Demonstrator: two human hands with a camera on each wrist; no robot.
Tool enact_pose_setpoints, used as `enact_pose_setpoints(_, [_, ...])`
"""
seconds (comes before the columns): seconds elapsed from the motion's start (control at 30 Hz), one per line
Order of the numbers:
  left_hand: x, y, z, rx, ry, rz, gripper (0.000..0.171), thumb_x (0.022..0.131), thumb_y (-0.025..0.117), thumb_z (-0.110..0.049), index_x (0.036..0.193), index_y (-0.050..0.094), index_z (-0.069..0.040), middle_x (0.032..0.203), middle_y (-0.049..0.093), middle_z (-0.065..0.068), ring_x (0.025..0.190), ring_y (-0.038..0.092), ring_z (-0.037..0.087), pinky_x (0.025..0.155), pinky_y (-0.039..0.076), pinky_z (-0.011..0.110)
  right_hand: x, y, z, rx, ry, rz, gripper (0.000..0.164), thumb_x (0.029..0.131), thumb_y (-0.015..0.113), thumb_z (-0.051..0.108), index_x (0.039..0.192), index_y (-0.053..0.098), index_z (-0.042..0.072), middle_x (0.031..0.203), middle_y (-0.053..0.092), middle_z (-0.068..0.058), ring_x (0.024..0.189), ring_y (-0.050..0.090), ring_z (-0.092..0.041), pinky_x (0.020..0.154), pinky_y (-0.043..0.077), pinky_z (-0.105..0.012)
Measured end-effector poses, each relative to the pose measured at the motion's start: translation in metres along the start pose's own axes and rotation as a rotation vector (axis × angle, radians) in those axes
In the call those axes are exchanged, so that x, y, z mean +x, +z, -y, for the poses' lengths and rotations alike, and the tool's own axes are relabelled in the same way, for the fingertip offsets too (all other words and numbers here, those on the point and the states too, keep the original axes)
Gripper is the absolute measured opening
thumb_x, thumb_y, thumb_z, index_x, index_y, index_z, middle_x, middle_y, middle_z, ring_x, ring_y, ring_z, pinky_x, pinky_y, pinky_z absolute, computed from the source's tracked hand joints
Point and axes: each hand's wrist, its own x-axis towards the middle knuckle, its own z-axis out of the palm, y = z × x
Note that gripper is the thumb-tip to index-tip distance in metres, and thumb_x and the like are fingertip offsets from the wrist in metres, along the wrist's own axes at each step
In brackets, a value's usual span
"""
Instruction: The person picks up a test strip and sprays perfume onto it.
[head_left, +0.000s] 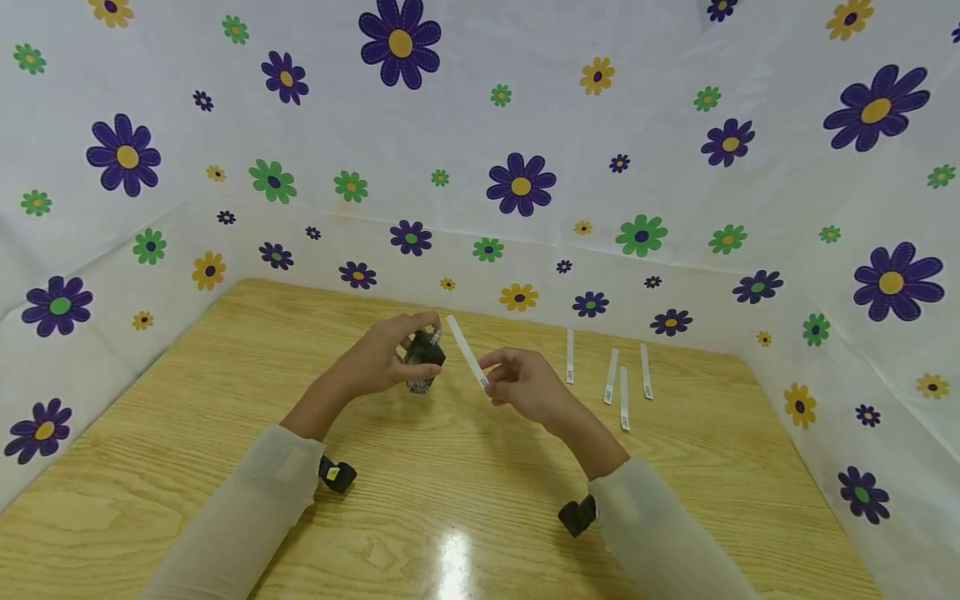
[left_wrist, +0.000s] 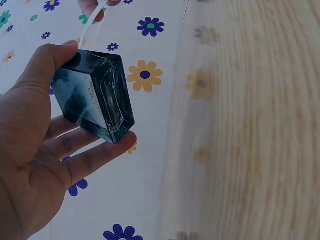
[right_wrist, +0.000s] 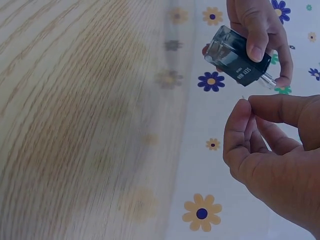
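My left hand [head_left: 369,360] grips a dark glass perfume bottle [head_left: 422,371] above the table, with a fingertip on the clear-and-silver spray top. The left wrist view shows the bottle [left_wrist: 95,95] as blue-green, angular glass, tilted between thumb and fingers. Lettering faces the right wrist camera on the bottle [right_wrist: 239,62]. Between thumb and fingertips, my right hand [head_left: 528,385] pinches a white paper test strip [head_left: 467,352] by its printed lower end. The strip slants up toward the sprayer, apart from it in the head view. In the right wrist view it is hardly visible.
Several more white paper strips [head_left: 611,377] lie on the wooden table [head_left: 465,475] to the right of my right hand. A flower-printed white cloth [head_left: 450,125] hangs around the back and sides. Each wrist carries a small black camera [head_left: 577,517].
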Motion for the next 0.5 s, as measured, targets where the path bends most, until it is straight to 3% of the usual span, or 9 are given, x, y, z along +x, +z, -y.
enact_pose_setpoints(0.2, [-0.0010, -0.0013, 0.0007, 0.049, 0.028, 0.006, 0.050, 0.090, 0.081, -0.028, 0.133, 0.056, -0.020, 0.119, 0.061, -0.001, 0.100, 0.061, 0.018, 0.085, 0.055, 0.041, 0.0025, 0.0022, -0.0006, -0.004, -0.005, 0.014, 0.027, 0.098, 0.063, -0.004, 0.125, 0.065, 0.001, 0.097, 0.065, -0.013, 0.084, 0.065, -0.021, 0.088, 0.057, -0.047])
enact_pose_setpoints(0.37, [-0.0017, -0.0015, 0.0020, 0.063, 0.030, 0.012, 0.058, 0.091, 0.081, -0.029, 0.140, 0.055, -0.012, 0.123, 0.062, 0.002, 0.102, 0.060, 0.019, 0.088, 0.055, 0.042, 0.0046, 0.0032, -0.0029, -0.005, -0.016, 0.021, 0.027, 0.098, 0.063, -0.004, 0.125, 0.065, 0.000, 0.098, 0.065, -0.014, 0.084, 0.066, -0.021, 0.086, 0.058, -0.043])
enact_pose_setpoints(0.5, [-0.0014, -0.0012, 0.0035, 0.066, 0.021, 0.000, 0.051, 0.090, 0.082, -0.027, 0.133, 0.056, -0.017, 0.116, 0.062, 0.001, 0.099, 0.059, 0.019, 0.086, 0.054, 0.042, 0.0057, 0.0039, -0.0040, 0.004, -0.013, 0.024, 0.027, 0.097, 0.063, -0.005, 0.124, 0.065, -0.001, 0.098, 0.065, -0.015, 0.084, 0.065, -0.022, 0.087, 0.058, -0.046])
